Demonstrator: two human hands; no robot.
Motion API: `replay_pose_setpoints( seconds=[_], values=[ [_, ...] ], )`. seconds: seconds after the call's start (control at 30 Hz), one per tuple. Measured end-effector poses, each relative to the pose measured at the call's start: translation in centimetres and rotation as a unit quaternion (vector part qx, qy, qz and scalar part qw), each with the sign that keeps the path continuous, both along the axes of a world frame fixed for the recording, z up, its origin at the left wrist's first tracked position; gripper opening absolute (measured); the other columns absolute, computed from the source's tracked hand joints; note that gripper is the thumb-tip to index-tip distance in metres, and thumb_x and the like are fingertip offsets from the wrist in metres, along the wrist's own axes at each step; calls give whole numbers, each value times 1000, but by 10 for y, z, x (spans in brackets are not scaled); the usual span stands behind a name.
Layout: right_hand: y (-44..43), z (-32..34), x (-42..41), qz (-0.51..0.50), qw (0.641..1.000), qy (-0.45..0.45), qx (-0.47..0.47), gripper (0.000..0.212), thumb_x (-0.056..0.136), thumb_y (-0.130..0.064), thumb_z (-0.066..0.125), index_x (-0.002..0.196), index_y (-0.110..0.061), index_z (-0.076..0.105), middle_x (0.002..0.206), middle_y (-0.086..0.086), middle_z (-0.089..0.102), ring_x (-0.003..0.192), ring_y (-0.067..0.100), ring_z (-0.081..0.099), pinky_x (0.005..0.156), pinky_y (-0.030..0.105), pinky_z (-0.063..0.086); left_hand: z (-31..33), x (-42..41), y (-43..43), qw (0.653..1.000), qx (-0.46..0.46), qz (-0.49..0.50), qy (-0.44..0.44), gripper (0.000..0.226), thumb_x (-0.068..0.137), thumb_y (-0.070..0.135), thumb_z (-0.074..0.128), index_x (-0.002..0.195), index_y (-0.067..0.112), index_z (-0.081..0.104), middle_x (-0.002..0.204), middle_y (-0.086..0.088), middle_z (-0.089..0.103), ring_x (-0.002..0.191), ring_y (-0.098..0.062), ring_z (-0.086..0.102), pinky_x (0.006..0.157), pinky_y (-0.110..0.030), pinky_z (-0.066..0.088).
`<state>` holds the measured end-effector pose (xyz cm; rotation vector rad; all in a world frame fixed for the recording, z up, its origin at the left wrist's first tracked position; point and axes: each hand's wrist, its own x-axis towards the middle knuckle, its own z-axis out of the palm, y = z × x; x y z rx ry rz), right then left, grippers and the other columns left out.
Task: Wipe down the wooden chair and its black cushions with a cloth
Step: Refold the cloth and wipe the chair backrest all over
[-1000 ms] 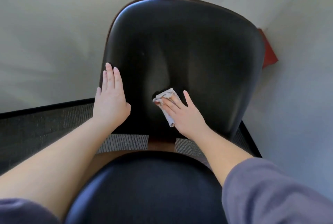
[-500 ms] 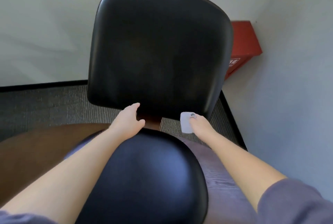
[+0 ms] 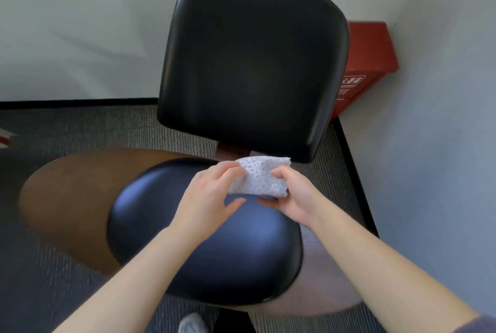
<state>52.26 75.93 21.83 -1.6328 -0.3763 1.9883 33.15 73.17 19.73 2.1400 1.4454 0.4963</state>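
a small white cloth (image 3: 259,179), dotted all over with tiny holes or dimples, folded into a thick pad with a slightly crumpled top edge. held up between both hands, just above the rear of the black seat cushion (image 3: 214,252) and just below the bottom edge of the black back cushion (image 3: 252,64). left hand (image 3: 206,198) at the cloth's left end, fingers curled over it, thumb stretched out just beneath. right hand (image 3: 292,196) at the cloth's right end, thumb on top and fingers tucked below, pinching it. seat cushion glossy and rounded, with a bluish sheen; back cushion equally smooth, upright, with rounded corners. brown wooden seat shell (image 3: 69,198) spreading out from under the seat cushion on both sides, a short wooden post (image 3: 228,150) between seat and back. grey ribbed carpet (image 3: 80,128) below, pale wall (image 3: 80,24) behind, a red box (image 3: 367,56) with white lettering in the corner behind the back cushion. tip of a pale shoe (image 3: 192,323) at the bottom edge, a purple-grey sleeve (image 3: 480,324) at the right forearm.
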Motion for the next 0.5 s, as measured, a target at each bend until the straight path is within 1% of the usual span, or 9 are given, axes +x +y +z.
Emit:
replay_pose_setpoints(
  seconds=[0.07,0.17,0.23,0.3,0.33,0.37,0.4,0.47,0.5],
  values=[
    [-13,1,-11,8,1000,-6,2,33,93,-15,40,121,-12,59,116,14,67,105,26,63,90,45,50,-1,-4,-15,999,33,3,-12,40,76,18,79,113,18,65,121,7,61,102,-15,61,86,-29,45],
    [-25,3,-19,17,1000,-21,10,32,94,-21,40,118,-15,60,110,10,71,103,24,66,90,44,50,-2,-8,-27,997,62,27,-24,23,81,15,72,104,18,69,113,8,66,94,-11,61,80,-25,42],
    [-42,5,-25,46,998,-40,27,39,97,-41,39,120,-18,61,110,5,73,105,20,66,92,42,48,4,-14,-43,997,58,48,-27,14,85,17,63,98,19,69,103,10,68,87,-11,62,76,-24,43],
    [-63,5,-29,90,994,-46,34,63,91,-68,33,124,-23,61,115,0,71,112,14,64,96,41,45,11,-21,-62,993,-26,108,-51,12,90,20,55,93,23,66,89,12,68,77,-12,61,70,-29,47],
    [-75,5,-32,109,992,-45,39,72,86,-77,30,126,-25,61,118,-2,70,115,12,62,98,42,43,16,-24,-73,983,-91,144,-74,11,92,22,52,90,26,63,81,11,67,72,-12,59,67,-32,48],
    [-87,5,-35,119,991,-43,49,74,84,-79,31,127,-27,60,120,-3,69,117,11,60,101,43,43,20,-27,-82,969,-146,171,-102,11,93,24,51,87,28,60,75,9,65,68,-12,57,65,-33,47],
    [-99,7,-38,121,990,-41,60,70,85,-77,35,127,-27,60,121,-3,69,118,12,60,102,43,43,24,-29,-91,957,-181,187,-129,12,93,24,51,84,27,59,71,7,63,65,-10,55,64,-31,47],
    [-128,13,-47,118,989,-30,80,54,89,-62,50,127,-24,60,120,-1,69,116,17,62,105,43,45,33,-33,-112,941,-219,200,-165,16,93,20,51,81,25,59,68,5,60,61,-7,50,62,-27,43],
    [-142,16,-51,123,988,-36,90,51,87,-55,58,126,-23,60,118,0,70,114,18,64,106,44,44,37,-34,-123,934,-236,202,-177,16,93,17,50,80,23,59,68,3,60,62,-7,49,62,-26,42]
  ],
)
